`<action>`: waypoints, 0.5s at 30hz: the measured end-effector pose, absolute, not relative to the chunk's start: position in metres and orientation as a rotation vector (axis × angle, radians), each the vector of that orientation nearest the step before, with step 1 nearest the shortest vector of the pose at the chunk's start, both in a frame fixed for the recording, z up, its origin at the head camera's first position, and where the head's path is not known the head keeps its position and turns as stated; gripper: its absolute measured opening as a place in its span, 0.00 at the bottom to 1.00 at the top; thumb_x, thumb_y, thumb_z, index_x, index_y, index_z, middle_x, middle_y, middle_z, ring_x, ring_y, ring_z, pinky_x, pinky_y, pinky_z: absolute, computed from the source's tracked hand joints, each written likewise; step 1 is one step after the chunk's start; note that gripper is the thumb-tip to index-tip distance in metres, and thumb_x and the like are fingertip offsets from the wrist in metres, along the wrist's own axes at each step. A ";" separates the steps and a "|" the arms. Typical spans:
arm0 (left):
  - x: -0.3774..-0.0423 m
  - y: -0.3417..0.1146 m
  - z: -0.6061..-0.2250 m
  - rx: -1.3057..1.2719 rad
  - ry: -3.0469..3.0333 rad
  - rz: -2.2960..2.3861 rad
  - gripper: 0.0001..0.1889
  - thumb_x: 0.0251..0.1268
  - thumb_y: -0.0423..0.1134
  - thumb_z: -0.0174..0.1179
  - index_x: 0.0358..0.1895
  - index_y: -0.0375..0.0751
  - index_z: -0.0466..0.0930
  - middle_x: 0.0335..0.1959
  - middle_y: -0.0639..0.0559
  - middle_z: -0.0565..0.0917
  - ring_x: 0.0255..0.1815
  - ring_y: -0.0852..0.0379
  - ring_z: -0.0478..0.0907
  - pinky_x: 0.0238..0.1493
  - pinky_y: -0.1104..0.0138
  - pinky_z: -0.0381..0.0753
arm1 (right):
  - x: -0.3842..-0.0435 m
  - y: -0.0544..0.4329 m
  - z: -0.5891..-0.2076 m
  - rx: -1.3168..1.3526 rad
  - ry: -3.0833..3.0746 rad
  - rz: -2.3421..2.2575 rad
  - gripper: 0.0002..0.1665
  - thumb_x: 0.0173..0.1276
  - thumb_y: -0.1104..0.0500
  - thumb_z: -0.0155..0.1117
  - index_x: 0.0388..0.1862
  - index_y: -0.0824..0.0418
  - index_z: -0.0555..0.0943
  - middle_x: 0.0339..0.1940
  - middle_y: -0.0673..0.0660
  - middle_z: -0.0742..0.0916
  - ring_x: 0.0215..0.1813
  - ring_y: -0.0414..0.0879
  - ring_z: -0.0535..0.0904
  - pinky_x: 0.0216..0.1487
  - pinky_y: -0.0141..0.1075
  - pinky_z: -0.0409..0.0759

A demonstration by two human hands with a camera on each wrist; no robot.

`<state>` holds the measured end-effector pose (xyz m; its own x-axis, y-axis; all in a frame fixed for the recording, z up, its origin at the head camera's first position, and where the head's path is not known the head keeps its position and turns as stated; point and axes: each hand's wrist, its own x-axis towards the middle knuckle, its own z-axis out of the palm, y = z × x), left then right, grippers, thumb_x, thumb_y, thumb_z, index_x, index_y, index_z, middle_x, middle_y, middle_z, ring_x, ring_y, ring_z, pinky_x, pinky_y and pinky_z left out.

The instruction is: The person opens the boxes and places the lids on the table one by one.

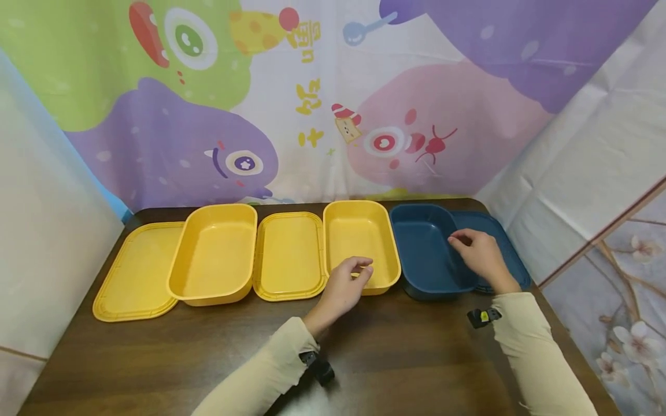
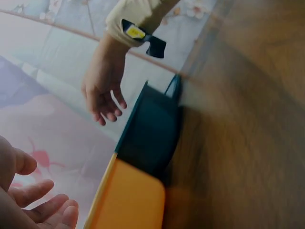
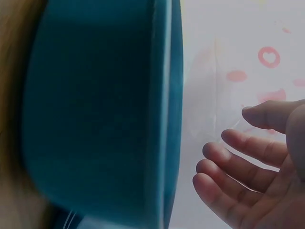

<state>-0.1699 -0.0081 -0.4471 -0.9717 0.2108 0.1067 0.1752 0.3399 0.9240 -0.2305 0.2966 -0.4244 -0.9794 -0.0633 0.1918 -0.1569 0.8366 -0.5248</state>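
My left hand (image 1: pixel 344 287) hovers over the near rim of the small yellow box (image 1: pixel 359 237), its fingers loosely bent with nothing between them. In the left wrist view its thumb and fingers (image 2: pixel 35 191) stand apart beside the yellow box wall (image 2: pixel 133 195). My right hand (image 1: pixel 480 254) is above the right side of the dark blue box (image 1: pixel 429 248), also holding nothing. The right wrist view shows its relaxed fingers (image 3: pixel 238 167) spread apart, clear of the blue box rim (image 3: pixel 164 114). A dark blue lid (image 1: pixel 486 225) lies partly under that box, on its right.
Left of the small yellow box lies a yellow lid (image 1: pixel 289 254), then a larger yellow box (image 1: pixel 213 254) overlapping another yellow lid (image 1: pixel 135 277). All stand in a row along the back of the brown table (image 1: pixel 395 358). A printed curtain (image 1: pixel 312 173) hangs behind.
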 end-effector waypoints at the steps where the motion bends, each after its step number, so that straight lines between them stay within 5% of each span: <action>1: -0.172 -0.011 -0.447 0.359 2.554 1.754 0.17 0.74 0.41 0.52 0.56 0.35 0.79 0.55 0.42 0.82 0.54 0.47 0.80 0.55 0.54 0.80 | -0.232 0.293 -0.423 0.183 -2.845 0.842 0.19 0.73 0.51 0.57 0.48 0.66 0.83 0.44 0.66 0.87 0.46 0.60 0.82 0.47 0.52 0.78; 15: -0.190 -0.050 -0.447 0.201 2.677 1.824 0.15 0.72 0.39 0.54 0.53 0.34 0.81 0.51 0.40 0.84 0.53 0.45 0.81 0.54 0.53 0.80 | -0.242 0.248 -0.418 0.213 -2.853 0.937 0.25 0.74 0.47 0.55 0.56 0.66 0.79 0.49 0.66 0.85 0.49 0.58 0.80 0.52 0.53 0.78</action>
